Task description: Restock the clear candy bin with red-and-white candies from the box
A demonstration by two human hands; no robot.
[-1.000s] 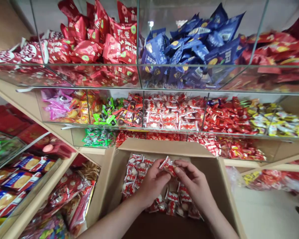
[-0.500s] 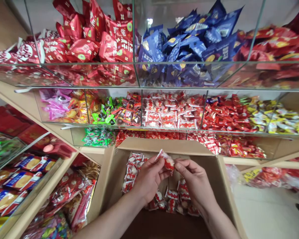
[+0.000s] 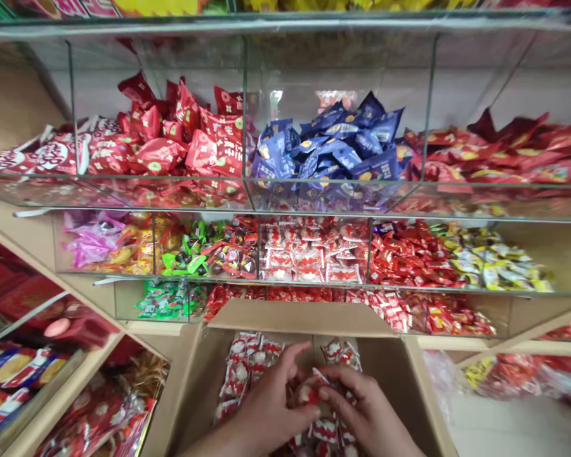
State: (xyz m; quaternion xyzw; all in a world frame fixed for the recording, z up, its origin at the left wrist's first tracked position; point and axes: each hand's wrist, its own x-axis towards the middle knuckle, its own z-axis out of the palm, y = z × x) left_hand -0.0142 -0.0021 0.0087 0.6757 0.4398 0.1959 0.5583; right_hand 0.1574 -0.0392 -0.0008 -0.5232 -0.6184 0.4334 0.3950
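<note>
Over an open cardboard box point(image 3: 290, 319), my right hand point(image 3: 366, 403) pinches a small red-and-white wrapped candy point(image 3: 310, 395) between thumb and fingers. My left hand point(image 3: 271, 403) is close beside it, thumb and forefinger spread apart around the near side of that candy. Whether the left fingertips touch the wrapper is hard to make out. Similar wrapped candies point(image 3: 238, 371) lie in rows along the box's left side. More of them point(image 3: 326, 431) are at the middle and right, partly hidden by my hands.
Behind the box rise glass-fronted shelves with red packets point(image 3: 166, 155), blue packets point(image 3: 333, 149) and matching red-and-white candies point(image 3: 309, 260). Bagged sweets point(image 3: 99, 412) and biscuit packs point(image 3: 21, 365) stand at the left. Plastic bags point(image 3: 509, 374) lie at the right.
The view has tilted up, so shelves and box sit lower. My left hand has loosened from the candy and its fingers have spread; the right hand keeps hold of it.
</note>
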